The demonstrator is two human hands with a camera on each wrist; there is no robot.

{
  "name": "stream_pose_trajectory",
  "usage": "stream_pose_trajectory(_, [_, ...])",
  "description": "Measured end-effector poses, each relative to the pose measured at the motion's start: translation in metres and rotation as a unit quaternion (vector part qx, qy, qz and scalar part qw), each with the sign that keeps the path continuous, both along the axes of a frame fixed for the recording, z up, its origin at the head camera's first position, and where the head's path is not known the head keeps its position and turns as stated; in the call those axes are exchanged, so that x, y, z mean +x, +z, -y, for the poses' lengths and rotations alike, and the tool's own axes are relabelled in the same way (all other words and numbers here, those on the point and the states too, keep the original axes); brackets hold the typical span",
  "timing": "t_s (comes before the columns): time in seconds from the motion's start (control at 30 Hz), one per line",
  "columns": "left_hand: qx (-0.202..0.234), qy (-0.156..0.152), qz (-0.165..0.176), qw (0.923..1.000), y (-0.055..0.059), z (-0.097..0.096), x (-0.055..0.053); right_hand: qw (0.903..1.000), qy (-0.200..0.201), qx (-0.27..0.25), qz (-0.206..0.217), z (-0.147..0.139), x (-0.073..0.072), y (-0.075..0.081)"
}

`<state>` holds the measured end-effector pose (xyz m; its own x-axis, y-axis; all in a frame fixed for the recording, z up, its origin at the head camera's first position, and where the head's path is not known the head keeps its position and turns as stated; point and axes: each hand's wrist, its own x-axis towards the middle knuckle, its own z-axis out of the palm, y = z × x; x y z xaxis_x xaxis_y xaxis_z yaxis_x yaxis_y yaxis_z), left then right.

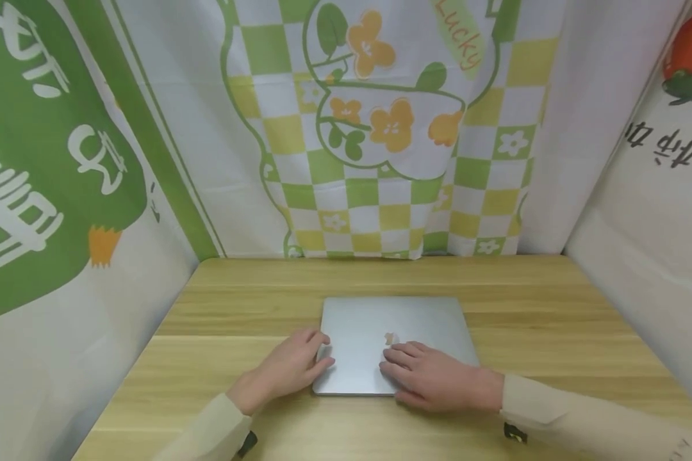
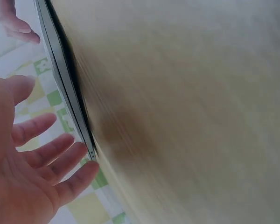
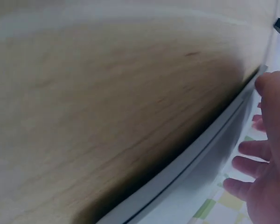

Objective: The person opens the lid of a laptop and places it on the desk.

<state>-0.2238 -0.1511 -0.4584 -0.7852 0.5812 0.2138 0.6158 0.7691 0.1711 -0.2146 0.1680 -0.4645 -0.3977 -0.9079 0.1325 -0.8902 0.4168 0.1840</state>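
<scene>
On the wooden table (image 1: pixel 236 307): one silver laptop (image 1: pixel 357 320), closed, lying flat. Left hand (image 1: pixel 291 363): loose, grasping nothing, at its left edge. Right hand (image 1: pixel 435 378): ungripping, over its top; contact unclear. Apparent step: positioning hands. Next move probably calls for fingertips finding an edge.

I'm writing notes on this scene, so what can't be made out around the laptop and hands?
Inside of the laptop: head view, hidden by its closed lid.
Left hand: left wrist view, partly cut off by left edge.
Right hand: right wrist view, partly cut off by right edge.
Black item below the right cuff: head view, too small to identify.
</scene>
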Motion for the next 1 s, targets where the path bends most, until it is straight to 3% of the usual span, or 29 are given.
stream_pose_trajectory(0.13, [0.0, -0.009, 0.016, 0.9998, 0.0, 0.004, 0.0, 0.9998, 0.011, 0.017, -0.009, 0.001, -0.002, -0.001])
stream_pose_trajectory(0.3, [-0.034, -0.02, 0.072, 0.9966, 0.005, 0.012, 0.004, 0.9987, 0.022, 0.037, -0.029, 0.0, -0.005, 0.0])
stream_pose_trajectory(0.57, [-0.088, 0.014, 0.165, 0.9823, 0.015, 0.02, 0.008, 0.9947, 0.045, 0.064, -0.067, -0.001, -0.008, -0.004])
stream_pose_trajectory(0.83, [-0.138, 0.009, 0.178, 0.9744, 0.015, 0.022, 0.005, 0.9936, 0.048, 0.069, -0.075, 0.003, -0.008, -0.01])
stream_pose_trajectory(1.0, [-0.161, -0.004, 0.169, 0.9724, 0.013, 0.023, 0.003, 0.9931, 0.042, 0.076, -0.079, 0.005, -0.007, -0.011])
